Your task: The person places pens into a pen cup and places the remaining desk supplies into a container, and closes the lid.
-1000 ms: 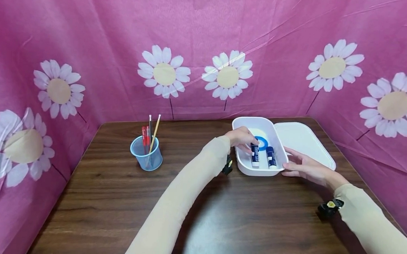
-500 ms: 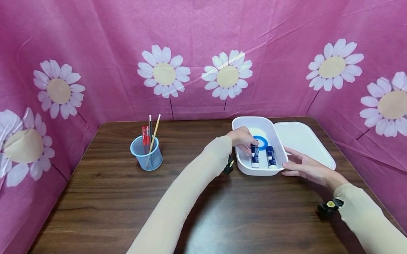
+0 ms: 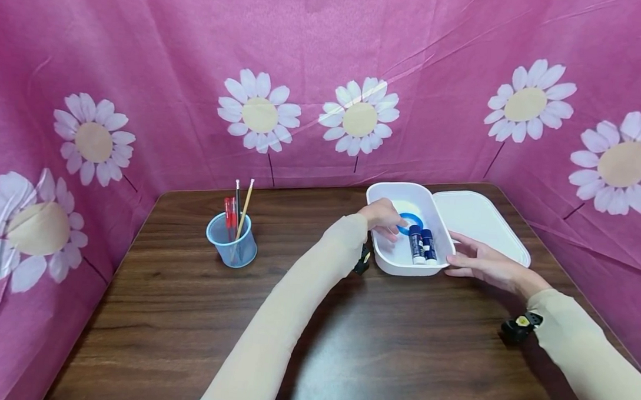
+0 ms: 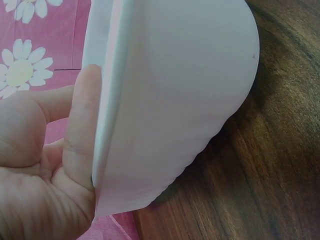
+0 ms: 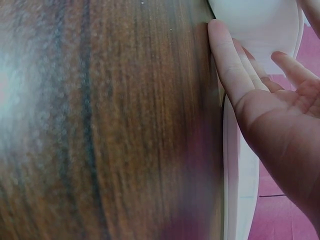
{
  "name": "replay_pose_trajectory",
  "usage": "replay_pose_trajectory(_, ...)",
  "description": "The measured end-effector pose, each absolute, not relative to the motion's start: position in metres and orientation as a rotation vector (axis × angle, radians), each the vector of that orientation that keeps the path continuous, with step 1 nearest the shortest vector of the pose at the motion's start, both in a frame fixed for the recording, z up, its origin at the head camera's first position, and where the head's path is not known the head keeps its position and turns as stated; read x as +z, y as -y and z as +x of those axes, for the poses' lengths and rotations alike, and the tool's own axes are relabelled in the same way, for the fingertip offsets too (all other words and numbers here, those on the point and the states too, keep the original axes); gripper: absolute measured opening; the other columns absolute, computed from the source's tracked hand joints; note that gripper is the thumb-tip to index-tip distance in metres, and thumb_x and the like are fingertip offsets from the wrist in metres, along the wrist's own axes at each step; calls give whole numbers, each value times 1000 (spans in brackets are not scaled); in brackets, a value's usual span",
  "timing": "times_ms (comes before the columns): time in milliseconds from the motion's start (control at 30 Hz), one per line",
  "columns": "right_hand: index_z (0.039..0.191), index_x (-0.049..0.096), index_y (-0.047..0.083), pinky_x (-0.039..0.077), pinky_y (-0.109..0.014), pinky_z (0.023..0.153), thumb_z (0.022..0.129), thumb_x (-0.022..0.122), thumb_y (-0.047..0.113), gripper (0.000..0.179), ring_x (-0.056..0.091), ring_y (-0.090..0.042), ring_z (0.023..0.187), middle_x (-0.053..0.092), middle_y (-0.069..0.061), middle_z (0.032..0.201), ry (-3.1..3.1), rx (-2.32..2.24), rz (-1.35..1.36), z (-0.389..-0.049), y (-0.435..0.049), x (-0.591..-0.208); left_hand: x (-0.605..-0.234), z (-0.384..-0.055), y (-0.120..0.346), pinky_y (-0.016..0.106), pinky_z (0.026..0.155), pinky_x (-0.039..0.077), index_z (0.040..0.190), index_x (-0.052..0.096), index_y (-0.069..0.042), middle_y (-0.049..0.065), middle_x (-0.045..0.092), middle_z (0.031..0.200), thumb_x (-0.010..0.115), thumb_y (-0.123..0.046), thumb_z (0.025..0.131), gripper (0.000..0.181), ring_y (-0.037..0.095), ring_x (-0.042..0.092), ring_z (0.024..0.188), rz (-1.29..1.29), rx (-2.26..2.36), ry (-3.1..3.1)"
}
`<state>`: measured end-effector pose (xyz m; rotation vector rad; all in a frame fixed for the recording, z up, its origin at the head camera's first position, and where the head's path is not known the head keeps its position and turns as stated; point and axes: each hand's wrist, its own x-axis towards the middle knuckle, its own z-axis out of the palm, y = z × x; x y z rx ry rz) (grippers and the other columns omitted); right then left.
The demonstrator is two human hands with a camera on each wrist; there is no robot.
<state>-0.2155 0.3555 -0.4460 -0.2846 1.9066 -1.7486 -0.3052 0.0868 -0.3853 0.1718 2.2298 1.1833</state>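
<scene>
A white open plastic box [image 3: 387, 264] stands at the back right of the table. My left hand [image 3: 384, 217] reaches over its left wall, fingers inside near a blue ring [image 3: 412, 217] that looks like a roll of tape. Two dark blue glue sticks [image 3: 416, 244] with white ends lie side by side at the box's right front. In the left wrist view, the box wall [image 4: 170, 90] hides part of the left hand's fingers. My right hand [image 3: 479, 263] rests against the box's right side with extended fingers, as the right wrist view shows of its fingers [image 5: 230, 65].
A white lid [image 3: 473, 220] lies flat right of the box, partly behind my right hand. A light blue mesh cup [image 3: 234, 250] with red pens and pencils [image 3: 244, 209] stands at the left on the wooden table [image 3: 188, 336]. A pink flowered cloth [image 3: 305, 34] hangs behind.
The left glue stick has moved right, against the other one, and my left hand's fingers have come away from it. My right hand stays at the box's side.
</scene>
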Motion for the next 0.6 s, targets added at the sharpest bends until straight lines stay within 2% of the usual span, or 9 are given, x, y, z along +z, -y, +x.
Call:
replay_pose_trajectory(167, 160, -4, 1, 52, -45, 98, 104, 54, 4, 81, 61, -15, 119, 15, -36, 154, -1906, -1748, -293, -215, -355, -445, -384, -304, -87, 28, 66, 59, 121, 63, 5, 17, 72, 103, 70, -17, 98, 32, 25, 75, 84, 158, 1215, -2220)
replay_pose_trajectory(300, 160, -5, 1, 52, -45, 98, 104, 54, 4, 82, 61, -15, 119, 12, -37, 155, -1899, -1745, -286, -216, -354, -445, -383, -302, -84, 31, 70, 60, 122, 64, 6, 21, 70, 110, 68, -13, 99, 30, 27, 74, 86, 188, 1279, -2183)
replay_pose_trajectory(467, 161, -4, 2, 53, -45, 96, 103, 57, 3, 84, 63, -16, 115, 17, -38, 152, -1948, -1735, -272, -215, -352, -443, -377, -300, -77, 35, 74, 61, 120, 66, 3, 24, 67, 119, 66, -11, 100, 25, 26, 70, 78, 264, 1404, -2119)
replay_pose_trajectory(600, 162, -2, 8, 53, -45, 93, 101, 59, 1, 87, 64, -18, 112, 18, -38, 151, -1977, -1727, -265, -214, -353, -439, -369, -301, -70, 38, 77, 61, 123, 65, 0, 17, 68, 111, 68, -10, 98, 27, 33, 71, 90, 290, 1512, -2075)
